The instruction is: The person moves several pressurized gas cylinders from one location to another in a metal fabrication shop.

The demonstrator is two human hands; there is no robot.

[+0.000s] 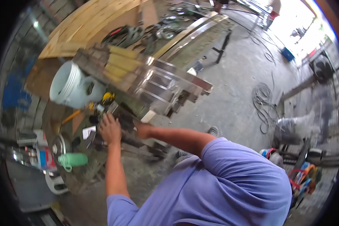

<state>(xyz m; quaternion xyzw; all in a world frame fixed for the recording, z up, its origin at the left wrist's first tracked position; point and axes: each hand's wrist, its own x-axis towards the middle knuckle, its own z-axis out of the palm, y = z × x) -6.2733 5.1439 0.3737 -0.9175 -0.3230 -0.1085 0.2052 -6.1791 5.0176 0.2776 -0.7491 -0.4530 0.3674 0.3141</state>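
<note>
Both hands at a cluster of dark bars beside a pale bucket

Nearest, the dark, long, metal-looking bars [131,141] are lying on the near side of the pale plastic bucket [72,89], the landmark here. They are probably stiff and fairly heavy, with hard edges; their dull faces are offering modest friction, so a hold around the sides near mid-length would balance them best.

The left grip [110,130] is reaching over the bars' bucket-side end, fingers stretching forward; whether it is closing on anything is hidden. The right grip [142,130] is blurring at the bars' other side, farther from the bucket; its opening cannot be told. The bars are lying beneath and between the two.

The green bottle [78,159] is lying nearer than the bucket, while the yellow-and-black object [108,97] is sitting just beside it. Beyond the bars, the stack of shiny rectangular tubes [156,80] is stretching away to the bucket's right.
</note>
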